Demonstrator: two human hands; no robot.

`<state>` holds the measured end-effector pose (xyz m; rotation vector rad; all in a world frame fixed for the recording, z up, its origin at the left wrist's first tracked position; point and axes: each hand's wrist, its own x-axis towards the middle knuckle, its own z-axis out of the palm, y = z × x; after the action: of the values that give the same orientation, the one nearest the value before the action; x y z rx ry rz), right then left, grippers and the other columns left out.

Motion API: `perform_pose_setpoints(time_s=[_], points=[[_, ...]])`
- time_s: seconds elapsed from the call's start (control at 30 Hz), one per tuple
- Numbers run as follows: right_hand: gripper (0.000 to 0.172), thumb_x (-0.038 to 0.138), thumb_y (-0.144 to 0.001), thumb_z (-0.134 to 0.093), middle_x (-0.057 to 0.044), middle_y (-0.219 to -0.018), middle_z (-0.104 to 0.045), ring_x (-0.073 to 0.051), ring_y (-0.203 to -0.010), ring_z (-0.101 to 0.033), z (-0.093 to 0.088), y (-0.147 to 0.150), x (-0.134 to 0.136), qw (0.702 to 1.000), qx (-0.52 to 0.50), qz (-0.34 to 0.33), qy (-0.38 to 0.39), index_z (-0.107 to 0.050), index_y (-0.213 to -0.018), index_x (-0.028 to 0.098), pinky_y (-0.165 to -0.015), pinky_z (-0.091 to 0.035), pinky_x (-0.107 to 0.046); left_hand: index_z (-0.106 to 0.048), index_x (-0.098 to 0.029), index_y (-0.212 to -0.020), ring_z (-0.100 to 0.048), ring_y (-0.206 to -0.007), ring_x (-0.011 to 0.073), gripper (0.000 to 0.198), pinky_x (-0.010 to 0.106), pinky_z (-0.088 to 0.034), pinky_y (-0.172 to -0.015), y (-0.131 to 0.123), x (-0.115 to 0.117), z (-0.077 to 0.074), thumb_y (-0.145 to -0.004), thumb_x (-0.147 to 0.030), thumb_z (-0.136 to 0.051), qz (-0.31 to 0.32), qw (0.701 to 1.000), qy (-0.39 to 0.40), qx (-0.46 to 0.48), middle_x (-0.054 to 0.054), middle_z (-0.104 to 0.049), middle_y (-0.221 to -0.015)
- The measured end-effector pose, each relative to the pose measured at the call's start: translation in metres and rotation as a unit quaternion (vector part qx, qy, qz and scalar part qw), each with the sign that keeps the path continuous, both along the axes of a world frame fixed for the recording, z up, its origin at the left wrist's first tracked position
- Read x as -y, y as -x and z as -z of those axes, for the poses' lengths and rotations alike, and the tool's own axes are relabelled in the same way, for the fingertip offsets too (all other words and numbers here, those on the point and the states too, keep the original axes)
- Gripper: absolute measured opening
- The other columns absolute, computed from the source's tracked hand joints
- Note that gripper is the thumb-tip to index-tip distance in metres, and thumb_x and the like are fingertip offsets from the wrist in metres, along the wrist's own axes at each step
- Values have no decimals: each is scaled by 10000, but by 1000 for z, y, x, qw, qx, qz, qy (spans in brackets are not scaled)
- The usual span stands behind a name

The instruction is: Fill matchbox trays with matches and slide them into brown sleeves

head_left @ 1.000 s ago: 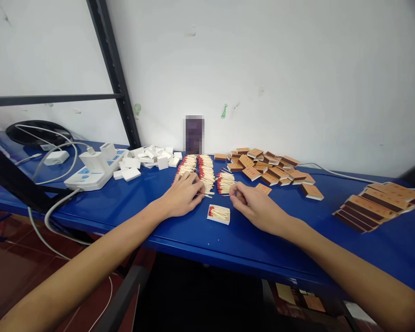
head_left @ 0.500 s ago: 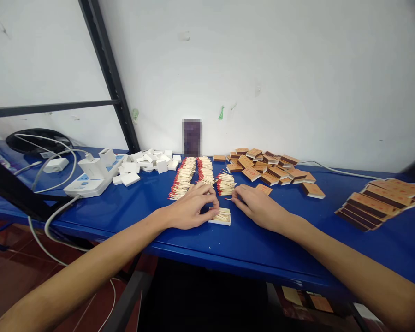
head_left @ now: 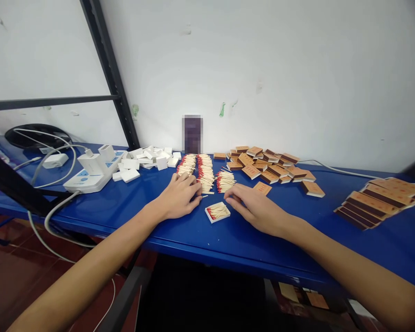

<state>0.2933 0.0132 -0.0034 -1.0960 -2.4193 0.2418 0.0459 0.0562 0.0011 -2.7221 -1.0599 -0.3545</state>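
Note:
My left hand (head_left: 180, 197) bends over the near end of the left row of matches (head_left: 186, 164). Its fingers are curled, and the pale end of a match (head_left: 204, 197) shows at the thumb tip. To its right lies a white inner matchbox tray (head_left: 212, 221), turned at a slant and filled with red-headed matches (head_left: 218, 210). My right hand (head_left: 254, 208) rests just right of the tray, thumb and fingers drawn together; what they pinch, if anything, is hidden. Beyond the hands are a middle row of matches (head_left: 205, 173) and a shorter pile (head_left: 225, 180).
White trays (head_left: 148, 157) are heaped at the back left beside a power strip (head_left: 90, 180) with chargers and cables. Brown matchbox sleeves and boxes (head_left: 263, 163) lie at the back right. More sleeves (head_left: 376, 203) stand in a slanting row at far right on the blue table (head_left: 290, 258).
My left hand has left the tray and moved left to the match row. The tray has turned, its matches now in plain view. My right hand has shifted slightly; the match by its fingertips no longer shows.

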Motion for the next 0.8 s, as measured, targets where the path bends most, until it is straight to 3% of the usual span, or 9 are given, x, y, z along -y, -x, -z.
perform_pose_setpoints(time_s=[0.13,0.27,0.43,0.57,0.7,0.8], points=[[212,261,-1003,-367,-76,-980,-628,-206,-882,-593,7,-10,-15,998,21,50,-38,-566,-1036,198,-770,-446,-337,-581,-174,-939,-496,-946,239,231,399,-345,-815,-2,2,-3,-994,-292,-390,19,999,27,7,76,-561,-979],[203,245,-986,-385,-80,-971,-606,-214,-843,-593,12,-13,-24,991,87,97,-39,-579,-1022,198,-725,-446,-338,-566,-190,-938,-487,-936,209,233,381,-367,-866,-9,8,-8,-1004,-326,-388,74,986,96,114,53,-557,-975],[207,209,-974,-382,-95,-940,-599,-230,-866,-589,9,-11,-25,986,135,90,-39,-587,-962,184,-753,-459,-357,-600,-204,-953,-487,-958,211,228,367,-384,-875,-15,14,-9,-979,-376,-453,117,973,153,130,50,-562,-985],[189,220,-966,-407,-91,-945,-614,-232,-860,-596,7,-10,-24,983,147,92,-56,-594,-973,193,-731,-454,-351,-587,-209,-1024,-525,-943,205,264,351,-396,-860,-14,16,-7,-954,-444,-490,125,970,162,133,43,-600,-991],[193,211,-972,-407,-82,-950,-614,-221,-851,-596,9,-11,-25,985,140,89,-54,-598,-999,201,-729,-446,-334,-563,-206,-1022,-558,-870,208,432,339,-392,-806,-13,17,-5,-823,-586,-618,118,973,163,112,32,-617,-938],[204,213,-976,-411,-89,-960,-615,-230,-866,-595,12,-12,-27,987,131,85,-50,-611,-1008,188,-742,-443,-343,-557,-205,-1000,-580,-884,217,426,363,-355,-848,-14,18,-4,-785,-557,-663,118,976,146,107,24,-626,-918]])
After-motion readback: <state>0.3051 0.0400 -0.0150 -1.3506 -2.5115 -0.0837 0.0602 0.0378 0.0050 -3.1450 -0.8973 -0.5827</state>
